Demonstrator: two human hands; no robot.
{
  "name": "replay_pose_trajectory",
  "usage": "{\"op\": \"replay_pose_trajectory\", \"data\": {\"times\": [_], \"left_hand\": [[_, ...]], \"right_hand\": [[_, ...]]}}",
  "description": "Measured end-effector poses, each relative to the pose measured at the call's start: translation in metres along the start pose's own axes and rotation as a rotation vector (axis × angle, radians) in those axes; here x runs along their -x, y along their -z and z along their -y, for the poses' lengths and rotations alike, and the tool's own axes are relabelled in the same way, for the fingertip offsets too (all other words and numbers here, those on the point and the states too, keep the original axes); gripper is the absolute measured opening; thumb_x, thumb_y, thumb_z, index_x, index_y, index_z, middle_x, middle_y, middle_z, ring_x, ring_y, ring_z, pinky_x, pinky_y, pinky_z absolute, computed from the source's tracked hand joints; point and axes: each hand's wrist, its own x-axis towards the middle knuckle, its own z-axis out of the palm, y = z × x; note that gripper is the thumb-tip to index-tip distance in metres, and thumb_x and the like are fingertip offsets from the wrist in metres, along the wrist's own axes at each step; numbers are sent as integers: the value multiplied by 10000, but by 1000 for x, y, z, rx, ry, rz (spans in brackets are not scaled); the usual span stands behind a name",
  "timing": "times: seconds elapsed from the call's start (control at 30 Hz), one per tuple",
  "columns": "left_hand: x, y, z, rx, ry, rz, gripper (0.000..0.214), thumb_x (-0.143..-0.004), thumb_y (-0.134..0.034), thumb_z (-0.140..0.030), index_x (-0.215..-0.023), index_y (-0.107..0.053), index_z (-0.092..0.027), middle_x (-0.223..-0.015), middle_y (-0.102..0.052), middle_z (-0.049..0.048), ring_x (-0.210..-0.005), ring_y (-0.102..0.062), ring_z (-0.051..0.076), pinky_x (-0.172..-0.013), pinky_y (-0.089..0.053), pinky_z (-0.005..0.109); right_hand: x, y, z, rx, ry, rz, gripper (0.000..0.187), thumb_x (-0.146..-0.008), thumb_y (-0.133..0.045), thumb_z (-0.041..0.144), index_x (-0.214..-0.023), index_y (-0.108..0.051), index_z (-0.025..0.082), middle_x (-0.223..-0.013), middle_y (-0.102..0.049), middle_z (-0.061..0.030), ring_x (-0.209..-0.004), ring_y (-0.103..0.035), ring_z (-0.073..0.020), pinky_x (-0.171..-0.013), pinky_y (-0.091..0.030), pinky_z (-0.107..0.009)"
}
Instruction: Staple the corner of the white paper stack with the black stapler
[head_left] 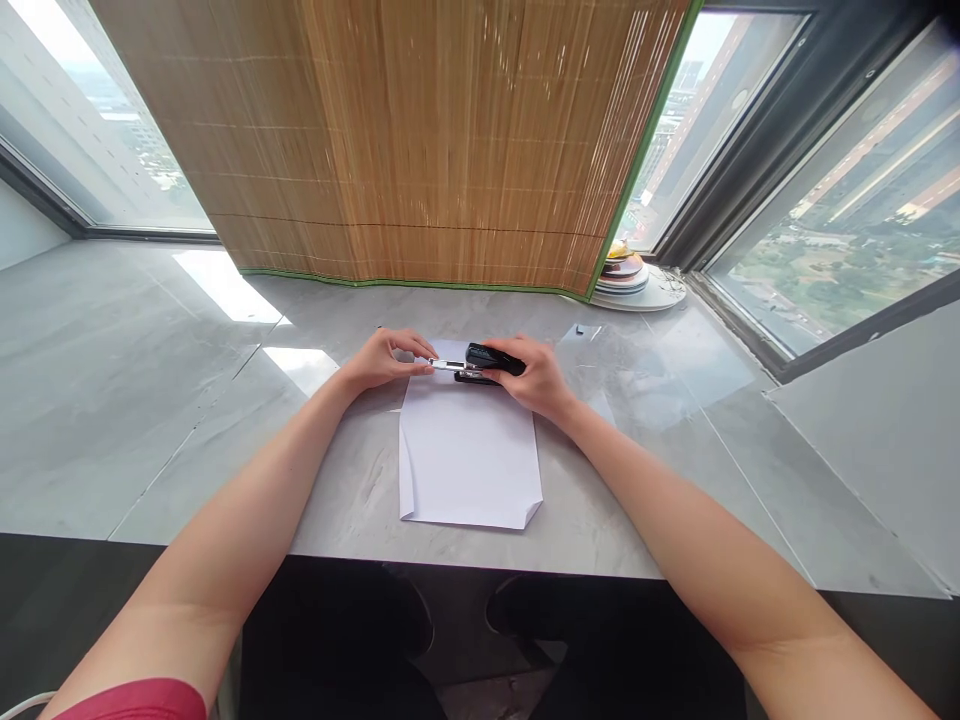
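Note:
A stack of white paper sheets (469, 455) lies on the grey marble sill (150, 400), its near corners bent. At the paper's far edge a black stapler (487, 360) rests with its metal front pointing left. My right hand (536, 380) is wrapped round the stapler's black body. My left hand (386, 357) pinches the stapler's metal front end with thumb and fingers at the paper's top left.
A bamboo blind (420, 140) hangs behind the sill. Stacked plates (634, 275) stand at the back right by the window. The sill's front edge runs near my body, with dark floor below.

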Motion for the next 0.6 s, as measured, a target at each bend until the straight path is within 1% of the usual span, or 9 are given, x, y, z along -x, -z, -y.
{"op": "replay_pose_trajectory", "data": {"times": [0.07, 0.13, 0.2, 0.27, 0.33, 0.43, 0.5, 0.6], "left_hand": [[-2, -4, -5, 49, -16, -24, 293, -758, -954, -530, -890, -886, -276, -1019, -836, 97, -1007, -745, 265, -966, -553, 411], [-5, -13, -11, 54, -60, -14, 400, -683, -990, -574, -913, -874, -267, -997, -829, 98, -999, -724, 269, -936, -546, 407], [-7, -23, -18, 41, -109, 42, 521, -618, -1005, -624, -958, -859, -257, -977, -819, 99, -953, -705, 266, -889, -546, 401], [-8, -30, -22, 25, -137, 95, 543, -626, -988, -653, -960, -843, -250, -951, -809, 94, -907, -691, 256, -868, -545, 398], [-8, -31, -21, 12, -126, 93, 531, -655, -970, -657, -969, -835, -251, -954, -803, 84, -901, -684, 248, -862, -537, 391], [-8, -25, -13, 3, -58, 47, 549, -633, -984, -641, -1000, -837, -261, -988, -802, 68, -934, -680, 250, -846, -517, 374], [-8, -18, -5, 18, -29, 71, 539, -642, -984, -631, -1019, -846, -271, -1018, -809, 67, -986, -680, 261, -869, -509, 377], [-7, -7, 3, 87, -29, 125, 551, -691, -952, -654, -1084, -859, -279, -1101, -819, 92, -1074, -686, 284, -909, -508, 392]], "right_hand": [[-1, 4, 7, 19, 50, 13, 267, -932, -769, 283, -1197, -799, 284, -1097, -837, -54, -880, -709, -255, -841, -597, -444], [-2, 6, 17, 10, 120, 73, 269, -955, -738, 275, -1218, -790, 290, -1068, -834, -47, -889, -717, -253, -861, -590, -449], [-2, 3, 29, -19, 189, 159, 279, -973, -711, 256, -1240, -783, 295, -1063, -834, -45, -899, -726, -248, -876, -587, -442], [-3, -1, 40, -29, 222, 221, 282, -990, -681, 233, -1243, -783, 307, -1100, -835, -43, -919, -727, -245, -883, -587, -431], [-2, -7, 46, -11, 200, 217, 276, -997, -674, 225, -1235, -784, 311, -1122, -834, -39, -929, -722, -247, -894, -586, -430], [0, -16, 46, 23, 115, 158, 268, -973, -709, 215, -1220, -781, 287, -1094, -832, -41, -910, -712, -252, -905, -578, -432], [2, -22, 41, 32, 69, 152, 271, -948, -738, 197, -1205, -776, 276, -1071, -831, -42, -902, -700, -254, -882, -573, -421], [1, -25, 37, 22, 36, 195, 313, -917, -784, 186, -1215, -758, 279, -1076, -825, -42, -930, -696, -263, -854, -578, -416]]}}
